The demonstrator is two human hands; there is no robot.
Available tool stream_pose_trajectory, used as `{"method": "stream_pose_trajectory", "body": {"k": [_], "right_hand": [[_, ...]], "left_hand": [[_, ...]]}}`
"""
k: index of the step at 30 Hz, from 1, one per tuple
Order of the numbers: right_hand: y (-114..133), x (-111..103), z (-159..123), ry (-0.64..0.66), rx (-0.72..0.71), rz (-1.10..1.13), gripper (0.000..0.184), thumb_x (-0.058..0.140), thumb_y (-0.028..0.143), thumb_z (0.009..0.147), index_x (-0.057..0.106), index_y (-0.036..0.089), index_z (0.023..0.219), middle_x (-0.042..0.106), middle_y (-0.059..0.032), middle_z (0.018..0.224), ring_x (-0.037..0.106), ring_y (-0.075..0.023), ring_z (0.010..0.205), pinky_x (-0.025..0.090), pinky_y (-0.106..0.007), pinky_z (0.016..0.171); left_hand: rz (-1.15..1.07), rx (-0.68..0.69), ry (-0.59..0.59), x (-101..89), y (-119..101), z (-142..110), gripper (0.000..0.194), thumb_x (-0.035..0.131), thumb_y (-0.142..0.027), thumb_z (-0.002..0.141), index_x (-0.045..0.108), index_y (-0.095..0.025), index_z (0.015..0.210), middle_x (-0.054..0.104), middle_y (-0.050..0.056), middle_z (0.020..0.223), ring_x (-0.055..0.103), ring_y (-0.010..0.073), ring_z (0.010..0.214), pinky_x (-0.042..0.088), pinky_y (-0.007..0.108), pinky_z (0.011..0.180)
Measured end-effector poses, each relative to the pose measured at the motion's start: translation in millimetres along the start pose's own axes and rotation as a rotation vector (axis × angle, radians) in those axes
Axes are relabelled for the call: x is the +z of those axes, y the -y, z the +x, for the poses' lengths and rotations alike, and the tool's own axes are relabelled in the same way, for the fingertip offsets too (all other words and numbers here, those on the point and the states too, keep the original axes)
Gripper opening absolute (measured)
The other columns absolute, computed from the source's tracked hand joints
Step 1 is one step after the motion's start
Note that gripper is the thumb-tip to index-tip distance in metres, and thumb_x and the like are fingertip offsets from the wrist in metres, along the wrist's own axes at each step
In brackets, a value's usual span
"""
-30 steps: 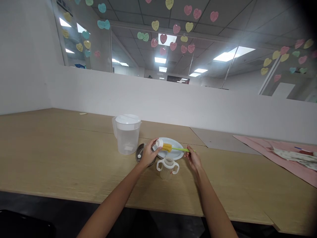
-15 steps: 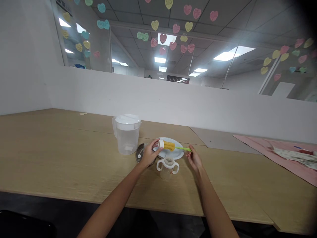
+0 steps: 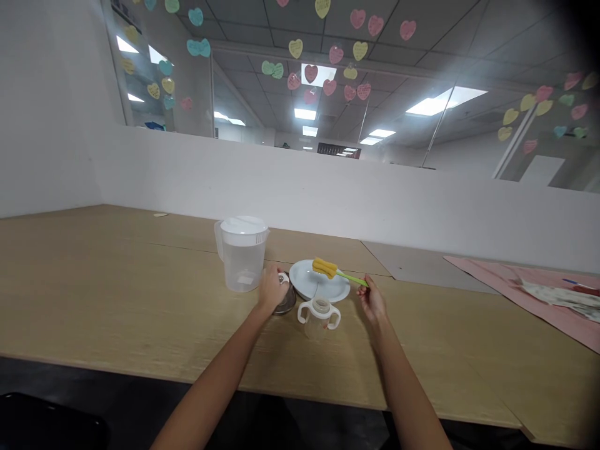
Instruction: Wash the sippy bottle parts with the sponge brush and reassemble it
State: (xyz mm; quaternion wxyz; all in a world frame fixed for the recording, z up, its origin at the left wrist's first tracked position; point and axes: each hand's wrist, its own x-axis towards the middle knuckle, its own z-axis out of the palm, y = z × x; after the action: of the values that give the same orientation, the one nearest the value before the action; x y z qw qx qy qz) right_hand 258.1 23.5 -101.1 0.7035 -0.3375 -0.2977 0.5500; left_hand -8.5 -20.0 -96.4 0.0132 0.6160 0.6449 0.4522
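My right hand [image 3: 374, 300] is closed around the green handle of a bottle brush [image 3: 324, 268]. Its yellow sponge head hangs over a white plate [image 3: 345, 290]. My left hand [image 3: 272, 289], fingers curled, is over a metal dish [image 3: 287, 305] and grips a white bottle cap [image 3: 283, 279], partly hidden by the fingers. Between my arms, in front of the plate, a clear baby bottle [image 3: 317, 322] with two white side handles stands upright with its mouth uncovered. Just left of the dish stands a lidded clear plastic pitcher [image 3: 242, 259].
The wooden table [image 3: 140, 300] runs up against a white wall. To the right, a pink cloth [image 3: 510, 284] carries a patterned cloth [image 3: 557, 296] and a pen. A grey sheet [image 3: 417, 269] lies behind. Heart-shaped notes cover the glass above.
My left hand has drawn the white cap off the sponge head, moving left and down over the metal dish. The brush has tilted, its sponge end higher; my right hand has barely moved.
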Motion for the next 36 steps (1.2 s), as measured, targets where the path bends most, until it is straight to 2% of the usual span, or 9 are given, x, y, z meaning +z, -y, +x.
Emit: {"method": "stream_pose_trajectory", "body": {"k": [5, 10, 14, 21, 27, 30, 32, 36], "right_hand": [[0.6, 0.2, 0.1, 0.002, 0.012, -0.008, 0.023, 0.068, 0.032, 0.063, 0.05, 0.017, 0.064, 0.039, 0.0099, 0.037, 0.038, -0.0031, 0.033, 0.04, -0.013, 0.035], [0.1, -0.6, 0.7, 0.009, 0.012, -0.016, 0.022, 0.068, 0.03, 0.062, 0.049, 0.018, 0.064, 0.039, 0.0097, 0.038, 0.037, -0.0034, 0.034, 0.04, -0.013, 0.034], [-1.2, -2.9, 2.6, 0.019, 0.005, -0.031, 0.022, 0.067, 0.032, 0.063, 0.051, 0.017, 0.065, 0.039, 0.0094, 0.038, 0.038, -0.0036, 0.034, 0.041, -0.013, 0.035], [-2.2, -4.2, 4.3, 0.02, 0.011, -0.026, 0.022, 0.067, 0.033, 0.064, 0.052, 0.017, 0.065, 0.039, 0.0093, 0.038, 0.037, -0.0031, 0.034, 0.04, -0.013, 0.035], [-0.9, -3.0, 2.8, 0.006, 0.021, -0.012, 0.02, 0.066, 0.03, 0.064, 0.053, 0.016, 0.065, 0.04, 0.0088, 0.037, 0.036, -0.0032, 0.034, 0.04, -0.013, 0.034], [-0.8, -2.5, 2.5, 0.003, 0.016, -0.015, 0.02, 0.066, 0.031, 0.064, 0.052, 0.017, 0.065, 0.039, 0.0093, 0.037, 0.037, -0.0033, 0.034, 0.04, -0.013, 0.034], [-0.6, -1.9, 2.0, -0.003, 0.013, -0.012, 0.02, 0.066, 0.03, 0.064, 0.052, 0.017, 0.065, 0.038, 0.0095, 0.037, 0.036, -0.0034, 0.034, 0.04, -0.013, 0.034], [0.3, 0.1, -0.2, -0.018, 0.027, 0.004, 0.018, 0.066, 0.028, 0.065, 0.052, 0.017, 0.065, 0.039, 0.0092, 0.037, 0.036, -0.0032, 0.034, 0.039, -0.013, 0.033]], "left_hand": [[0.264, 0.184, 0.238, -6.4, -7.9, -5.7, 0.02, 0.046, -0.013, 0.063, 0.053, -0.016, 0.082, 0.06, 0.011, 0.087, 0.054, 0.0251, 0.09, 0.038, 0.034, 0.078], [0.371, 0.199, 0.365, -6.6, -10.6, -9.9, 0.032, 0.052, -0.021, 0.062, 0.054, -0.011, 0.093, 0.058, 0.019, 0.102, 0.049, 0.0314, 0.102, 0.037, 0.039, 0.084], [0.415, 0.137, 0.381, -6.1, -10.1, -10.4, 0.033, 0.049, -0.022, 0.065, 0.055, -0.011, 0.096, 0.058, 0.018, 0.103, 0.05, 0.0305, 0.102, 0.038, 0.038, 0.083], [0.42, 0.126, 0.344, -5.0, -9.5, -10.9, 0.034, 0.047, -0.025, 0.068, 0.056, -0.011, 0.098, 0.057, 0.018, 0.104, 0.051, 0.0299, 0.099, 0.039, 0.038, 0.081], [0.414, 0.108, 0.303, -4.8, -9.8, -8.1, 0.029, 0.048, -0.023, 0.067, 0.056, -0.012, 0.092, 0.059, 0.016, 0.095, 0.053, 0.0285, 0.093, 0.039, 0.036, 0.077], [0.309, 0.158, 0.182, -11.1, -14.2, -8.9, 0.023, 0.047, -0.023, 0.069, 0.056, -0.014, 0.089, 0.059, 0.013, 0.089, 0.052, 0.0262, 0.09, 0.038, 0.035, 0.077], [0.136, 0.289, 0.128, -15.8, -19.1, -12.7, 0.022, 0.044, -0.025, 0.073, 0.056, -0.016, 0.089, 0.058, 0.01, 0.087, 0.052, 0.0237, 0.088, 0.037, 0.035, 0.08], [-0.288, 0.622, 0.188, -12.5, -33.7, -30.8, 0.028, 0.045, -0.034, 0.076, 0.055, -0.017, 0.096, 0.058, 0.009, 0.092, 0.052, 0.022, 0.09, 0.038, 0.034, 0.083]]}}
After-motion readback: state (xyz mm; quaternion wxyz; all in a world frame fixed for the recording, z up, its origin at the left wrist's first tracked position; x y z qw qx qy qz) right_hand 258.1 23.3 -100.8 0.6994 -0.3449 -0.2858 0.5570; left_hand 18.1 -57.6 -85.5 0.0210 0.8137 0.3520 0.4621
